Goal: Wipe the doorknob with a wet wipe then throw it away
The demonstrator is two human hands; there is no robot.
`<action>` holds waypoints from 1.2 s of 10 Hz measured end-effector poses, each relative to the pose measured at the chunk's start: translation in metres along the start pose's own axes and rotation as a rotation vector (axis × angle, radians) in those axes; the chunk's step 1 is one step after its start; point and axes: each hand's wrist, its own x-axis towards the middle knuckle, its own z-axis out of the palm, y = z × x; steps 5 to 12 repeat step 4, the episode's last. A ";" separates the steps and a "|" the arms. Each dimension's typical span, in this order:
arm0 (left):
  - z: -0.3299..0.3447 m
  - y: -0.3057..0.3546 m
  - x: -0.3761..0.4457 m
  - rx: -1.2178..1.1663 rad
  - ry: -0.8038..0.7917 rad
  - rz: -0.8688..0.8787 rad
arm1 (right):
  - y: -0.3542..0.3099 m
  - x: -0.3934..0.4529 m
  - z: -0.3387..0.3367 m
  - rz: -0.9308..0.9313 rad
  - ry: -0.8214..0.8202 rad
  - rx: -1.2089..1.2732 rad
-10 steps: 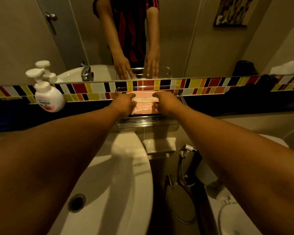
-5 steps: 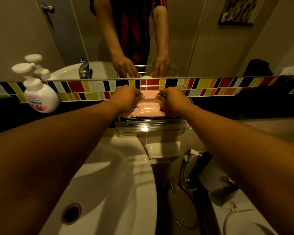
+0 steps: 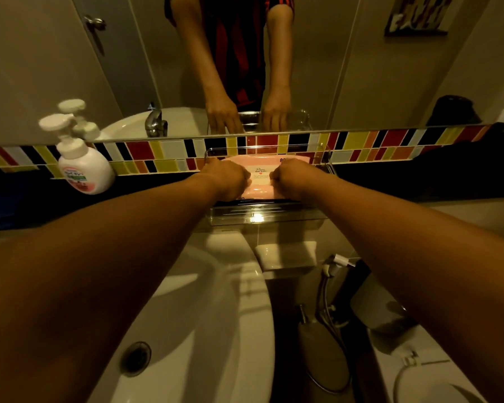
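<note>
Head view:
Left hand [image 3: 227,178]: curled, knuckles up, resting on the left part of the wet wipe pack [image 3: 261,181]; fingertips hidden, so a grip on it cannot be confirmed.
Right hand [image 3: 293,178]: curled likewise on the right part of the pack; grip state cannot be told.
Wet wipe pack: pink with a white label, lying flat in a clear tray [image 3: 262,213] at the far centre, against the tile strip [image 3: 361,144].
Doorknob [image 3: 95,23]: visible only as a reflection in the mirror [image 3: 390,82], far left.
Soap dispenser [image 3: 83,167]: upright, far left, well apart from the tray.
Sink [image 3: 216,330]: white, near centre-left, below both forearms.
Faucet [image 3: 156,123]: seen as a reflection.
</note>
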 end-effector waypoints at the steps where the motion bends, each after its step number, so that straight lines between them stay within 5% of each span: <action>1: -0.012 -0.013 -0.022 -0.193 0.023 -0.038 | -0.007 -0.016 -0.012 -0.036 0.034 -0.121; 4: -0.075 -0.106 -0.217 -0.188 -0.016 -0.260 | -0.120 -0.134 -0.093 -0.208 0.152 -0.001; 12: -0.075 -0.106 -0.217 -0.188 -0.016 -0.260 | -0.120 -0.134 -0.093 -0.208 0.152 -0.001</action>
